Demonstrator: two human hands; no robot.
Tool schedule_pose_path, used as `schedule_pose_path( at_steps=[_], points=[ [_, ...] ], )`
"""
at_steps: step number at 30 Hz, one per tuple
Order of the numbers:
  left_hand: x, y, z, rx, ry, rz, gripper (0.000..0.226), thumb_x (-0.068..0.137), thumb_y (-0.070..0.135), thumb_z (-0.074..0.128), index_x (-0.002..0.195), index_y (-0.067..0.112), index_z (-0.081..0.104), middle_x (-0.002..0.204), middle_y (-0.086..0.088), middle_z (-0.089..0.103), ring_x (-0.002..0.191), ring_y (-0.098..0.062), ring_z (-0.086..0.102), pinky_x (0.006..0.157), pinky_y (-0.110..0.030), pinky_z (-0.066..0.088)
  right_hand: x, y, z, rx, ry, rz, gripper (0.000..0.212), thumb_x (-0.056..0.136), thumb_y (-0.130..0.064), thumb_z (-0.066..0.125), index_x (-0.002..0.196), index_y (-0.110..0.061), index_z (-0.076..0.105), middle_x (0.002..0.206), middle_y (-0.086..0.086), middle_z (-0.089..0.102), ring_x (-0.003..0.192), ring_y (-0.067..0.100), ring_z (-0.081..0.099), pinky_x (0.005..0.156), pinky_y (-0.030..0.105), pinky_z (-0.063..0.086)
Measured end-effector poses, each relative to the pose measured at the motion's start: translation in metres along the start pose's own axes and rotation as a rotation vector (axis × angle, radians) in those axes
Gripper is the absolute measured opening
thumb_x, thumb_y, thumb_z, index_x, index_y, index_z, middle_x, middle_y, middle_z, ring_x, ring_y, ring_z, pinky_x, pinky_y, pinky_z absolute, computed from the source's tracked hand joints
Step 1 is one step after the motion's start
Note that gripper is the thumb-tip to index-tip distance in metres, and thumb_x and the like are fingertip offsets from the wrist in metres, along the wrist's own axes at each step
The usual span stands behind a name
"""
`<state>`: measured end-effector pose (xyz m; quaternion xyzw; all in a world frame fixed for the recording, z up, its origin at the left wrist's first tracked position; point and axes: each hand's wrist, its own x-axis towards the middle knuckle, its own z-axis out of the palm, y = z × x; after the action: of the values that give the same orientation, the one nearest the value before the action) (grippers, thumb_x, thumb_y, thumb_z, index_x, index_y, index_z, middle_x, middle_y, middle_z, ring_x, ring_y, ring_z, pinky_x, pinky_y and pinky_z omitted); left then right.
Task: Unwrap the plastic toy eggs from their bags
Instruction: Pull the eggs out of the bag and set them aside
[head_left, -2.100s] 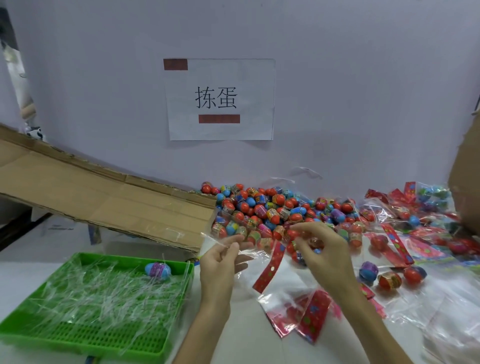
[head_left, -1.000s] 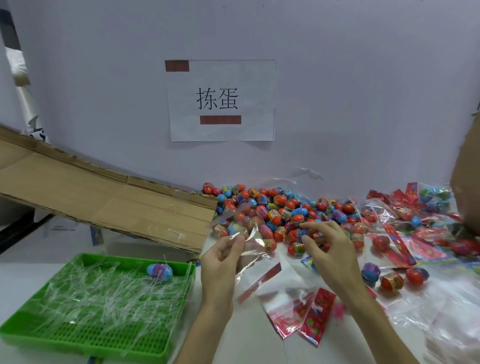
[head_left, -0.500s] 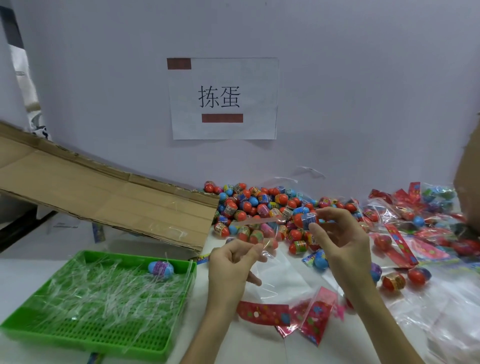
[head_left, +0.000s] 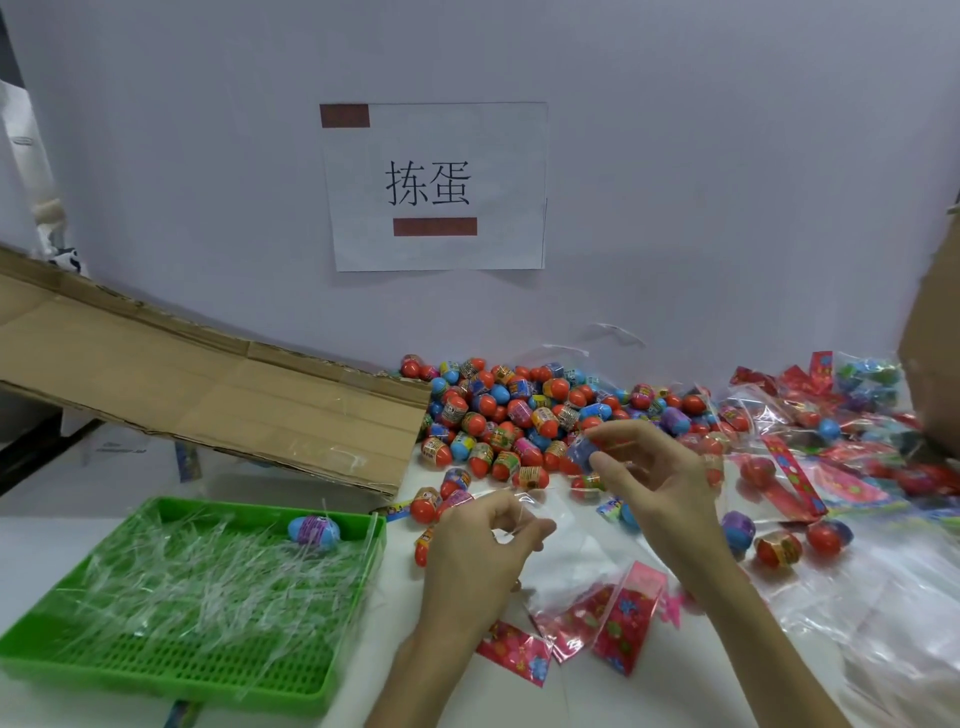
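A big heap of red, blue and purple toy eggs (head_left: 519, 410) lies against the wall at the table's middle. My right hand (head_left: 654, 483) holds a small blue egg (head_left: 582, 449) between thumb and fingers just in front of the heap. My left hand (head_left: 478, 551) pinches the top of a clear plastic bag (head_left: 566, 551) whose red printed header (head_left: 618, 623) trails on the table below. Bagged eggs (head_left: 862, 384) lie at the far right.
A green perforated tray (head_left: 171, 670) at the near left holds clear plastic strips and one blue-purple egg (head_left: 314, 531). A flattened cardboard box (head_left: 208, 395) slants behind it. Empty bags (head_left: 883, 639) and loose eggs (head_left: 779, 545) cover the right side. A paper sign (head_left: 436, 187) hangs on the wall.
My right hand drew an egg out of the bag and lifted it clear toward the heap. The emptied bag sagged down from my left hand, its red header dropping to the table.
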<state>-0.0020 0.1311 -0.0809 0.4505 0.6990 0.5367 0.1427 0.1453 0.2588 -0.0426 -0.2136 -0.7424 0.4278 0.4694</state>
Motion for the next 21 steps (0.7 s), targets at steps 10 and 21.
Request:
schedule_pose_path(
  at_steps=[10,21],
  points=[
    [0.0006,-0.0004,0.0014,-0.040,0.022,-0.019,0.025,0.086,0.037,0.081,0.065,0.036,0.067,0.074,0.012,0.073,0.075,-0.006,0.068,0.042,-0.023,0.053,-0.0037,0.0001,0.0021,-0.153,-0.194,-0.062,0.026,0.086,-0.016,0.080,0.097,-0.039,0.073,0.101,-0.013,0.073,0.096,0.015,0.069,0.081,0.028,0.057],
    [0.0016,0.0074,-0.0027,-0.158,-0.032,-0.035,0.009,0.088,0.035,0.080,0.096,0.033,0.078,0.077,0.013,0.076,0.067,-0.002,0.070,0.051,-0.025,0.054,-0.0048,0.0018,0.0029,-0.187,-0.346,-0.048,0.028,0.087,-0.034,0.078,0.114,-0.038,0.074,0.115,-0.015,0.069,0.114,0.013,0.064,0.095,0.032,0.052]
  ],
)
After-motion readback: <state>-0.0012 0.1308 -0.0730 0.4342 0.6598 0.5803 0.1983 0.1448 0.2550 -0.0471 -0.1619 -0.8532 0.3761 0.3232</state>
